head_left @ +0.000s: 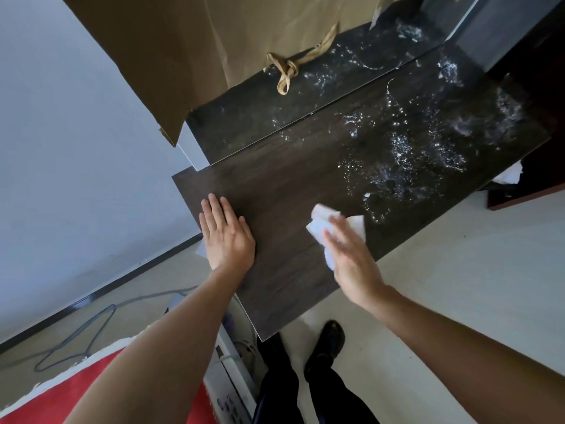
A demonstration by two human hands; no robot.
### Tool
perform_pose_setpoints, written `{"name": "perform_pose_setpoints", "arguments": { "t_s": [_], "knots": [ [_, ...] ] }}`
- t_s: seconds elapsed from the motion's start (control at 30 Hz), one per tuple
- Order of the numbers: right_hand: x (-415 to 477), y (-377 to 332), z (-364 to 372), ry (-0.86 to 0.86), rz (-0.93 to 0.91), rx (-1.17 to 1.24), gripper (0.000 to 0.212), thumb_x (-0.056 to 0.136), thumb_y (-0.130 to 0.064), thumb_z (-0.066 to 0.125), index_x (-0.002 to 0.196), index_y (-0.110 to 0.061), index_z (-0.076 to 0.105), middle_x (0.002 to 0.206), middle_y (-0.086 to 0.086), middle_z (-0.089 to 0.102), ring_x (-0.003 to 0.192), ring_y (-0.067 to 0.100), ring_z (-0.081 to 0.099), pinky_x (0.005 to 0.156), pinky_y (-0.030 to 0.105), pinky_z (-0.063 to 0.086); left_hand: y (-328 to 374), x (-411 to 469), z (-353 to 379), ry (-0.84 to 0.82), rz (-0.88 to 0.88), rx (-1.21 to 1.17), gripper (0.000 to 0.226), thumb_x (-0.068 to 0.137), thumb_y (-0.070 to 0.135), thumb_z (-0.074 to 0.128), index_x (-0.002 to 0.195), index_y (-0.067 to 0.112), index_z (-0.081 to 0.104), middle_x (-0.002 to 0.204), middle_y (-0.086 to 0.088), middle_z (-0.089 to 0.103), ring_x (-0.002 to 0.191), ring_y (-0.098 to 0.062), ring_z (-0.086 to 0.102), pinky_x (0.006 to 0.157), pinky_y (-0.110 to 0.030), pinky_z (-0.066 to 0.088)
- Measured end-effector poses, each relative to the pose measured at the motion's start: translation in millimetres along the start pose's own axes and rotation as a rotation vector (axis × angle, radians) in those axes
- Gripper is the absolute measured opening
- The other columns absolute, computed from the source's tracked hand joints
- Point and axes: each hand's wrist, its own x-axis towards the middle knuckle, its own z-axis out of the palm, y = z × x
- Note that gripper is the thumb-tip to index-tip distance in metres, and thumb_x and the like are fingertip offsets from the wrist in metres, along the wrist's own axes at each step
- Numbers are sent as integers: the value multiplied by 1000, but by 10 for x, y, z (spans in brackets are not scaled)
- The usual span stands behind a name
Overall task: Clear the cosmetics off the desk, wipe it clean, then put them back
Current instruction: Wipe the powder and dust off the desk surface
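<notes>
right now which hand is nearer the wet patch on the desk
Right. The right hand, on a tissue, is beside the wet patch; the left hand lies flat farther off.

The desk (275, 191) has a long, flat top made of dark brown wood with thin lines running along it. The near end of the top looks dry and dull. The far end is covered in lots of small white, shiny spots and smears (403, 154), like splashed drops.

A white tissue (318, 229) lies on the desk close to its front edge, just beside the nearest spots. It is crumpled and folded, with corners sticking out. It looks a bit blurry. The right hand (351, 255) rests on top of it with straight fingers, pressing it to the wood.
</notes>
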Motion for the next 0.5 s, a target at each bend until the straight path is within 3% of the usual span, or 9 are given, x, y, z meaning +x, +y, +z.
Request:
{"name": "perform_pose_setpoints", "arguments": {
  "t_s": [0.07,0.13,0.2,0.27,0.33,0.4,0.5],
  "knots": [
    [-252,-210,113,-86,-191,3,40,102,-5,28,142,-8,35,152,13,29,139,31,31,116,40,23,61,-98,12,7,-7,-8,56,101,29,22,149,2,13,159,-16,3,146,-31,-4,120,-42,-1],
    [-406,-282,50,-153,-301,-7,44,102,-4,17,136,-2,44,149,16,34,141,30,28,116,40,20,92,-106,13,20,-9,-9,57,100,29,23,149,2,14,159,-16,4,146,-30,-4,120,-42,-1],
    [-153,-118,-59,-160,-270,-10,46,97,0,19,135,0,46,148,18,36,141,31,28,115,41,22,123,-88,8,37,-19,-4,57,100,28,23,149,2,15,158,-16,5,146,-30,-2,120,-42,-1],
    [384,96,-80,-107,-141,-72,48,90,4,37,138,2,41,148,22,34,140,34,28,115,43,22,147,-64,23,58,-22,15,57,99,29,21,148,2,16,158,-16,8,147,-30,0,120,-42,0],
    [931,126,-34,-94,34,-86,58,88,8,46,143,3,29,153,22,22,144,34,16,118,41,15,152,-65,51,57,-25,27,58,98,32,17,149,3,16,158,-16,8,147,-30,1,120,-41,0],
    [1196,-47,40,-172,108,-70,64,88,9,41,147,1,17,157,18,8,146,30,2,120,39,8,133,-70,74,54,-24,45,59,97,33,15,148,3,18,158,-16,9,147,-30,2,120,-41,2],
    [846,-227,123,-172,-110,-65,56,86,6,33,141,1,34,153,18,26,143,32,19,117,43,18,113,-84,87,43,-30,59,59,97,32,16,148,3,20,158,-16,10,146,-30,3,120,-43,5]
  ]
}}
